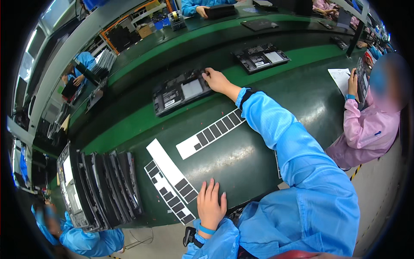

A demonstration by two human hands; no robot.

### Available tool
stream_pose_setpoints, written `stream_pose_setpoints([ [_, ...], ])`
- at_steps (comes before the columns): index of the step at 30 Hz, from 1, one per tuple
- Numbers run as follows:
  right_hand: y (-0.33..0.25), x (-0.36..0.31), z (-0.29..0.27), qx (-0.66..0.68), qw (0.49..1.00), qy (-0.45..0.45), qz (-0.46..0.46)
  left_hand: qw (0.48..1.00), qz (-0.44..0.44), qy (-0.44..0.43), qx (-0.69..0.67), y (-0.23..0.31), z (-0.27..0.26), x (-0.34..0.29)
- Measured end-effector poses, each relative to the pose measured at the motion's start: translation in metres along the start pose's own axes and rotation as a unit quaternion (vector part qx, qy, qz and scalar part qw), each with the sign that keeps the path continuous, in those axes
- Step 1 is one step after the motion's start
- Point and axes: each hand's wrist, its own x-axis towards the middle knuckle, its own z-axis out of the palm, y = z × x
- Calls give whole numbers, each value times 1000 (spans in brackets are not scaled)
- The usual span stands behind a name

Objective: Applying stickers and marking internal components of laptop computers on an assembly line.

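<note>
My right hand [217, 81] reaches out across the bench, its fingers closed on the far right corner of an opened laptop base [181, 93]. Dark parts and a pale rectangular panel show inside that base, which lies on the green conveyor belt. Close to my body, my left hand [210, 205] rests on the bench top with fingers stretched out. Beside it lie white strips of black adhesive pads: a mostly bare strip [166, 162], a narrower strip [170, 198] with gaps, and a third strip [215, 131] under my right forearm.
Several laptop bases [101, 190] stand on edge in a row at the left. Another opened base [261, 57] sits farther right on the conveyor belt [123, 129]. A co-worker in pink [371, 125] holds a device at right; others in blue work across the line.
</note>
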Motion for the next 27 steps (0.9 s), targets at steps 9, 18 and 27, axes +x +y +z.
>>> stream_pose_setpoints([
  [9, 138, 56, -232, -199, 934, 297, -8, 999, -45, 6, -21, 2, 3, 16],
  [18, 238, 54, -297, -53, 967, 97, 230, 998, -56, -2, 0, 5, 4, 22],
  [27, 215, 69, -269, 367, 879, 229, 200, 998, -56, 6, -5, 5, 4, 16],
])
